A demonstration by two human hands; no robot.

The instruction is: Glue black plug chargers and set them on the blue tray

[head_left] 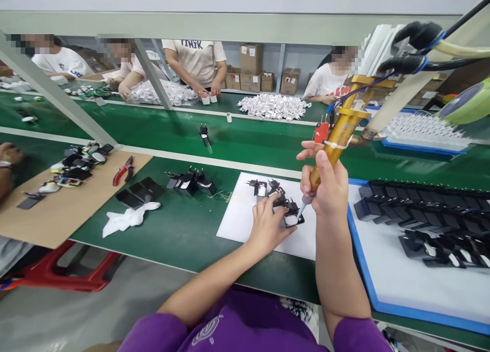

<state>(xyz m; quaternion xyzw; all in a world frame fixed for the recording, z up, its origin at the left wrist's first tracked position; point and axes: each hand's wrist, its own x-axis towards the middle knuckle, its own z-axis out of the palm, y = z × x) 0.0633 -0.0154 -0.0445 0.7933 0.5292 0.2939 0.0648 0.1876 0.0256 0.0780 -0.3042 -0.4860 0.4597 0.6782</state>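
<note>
My right hand (329, 186) is wrapped round a gold-coloured glue dispenser (342, 127), which slants down to the left. Its thin pale nozzle (301, 209) meets the edge of an open black power adapter (291, 220) that has a white part inside. My left hand (268, 222) steadies this adapter with its fingers against the housing. Two more open adapters, one of them an adapter with a white inside (261, 189), lie just beyond my left fingers. All rest on a white sheet (237, 219). Whether glue is flowing cannot be made out.
A blue-rimmed tray (365, 275) with rows of black adapters (398, 204) stands at right. Left are more adapters (189, 181), a white cloth (128, 219), black covers (141, 191) and red pliers (123, 171). Beyond runs a green conveyor (248, 143), with several co-workers behind it.
</note>
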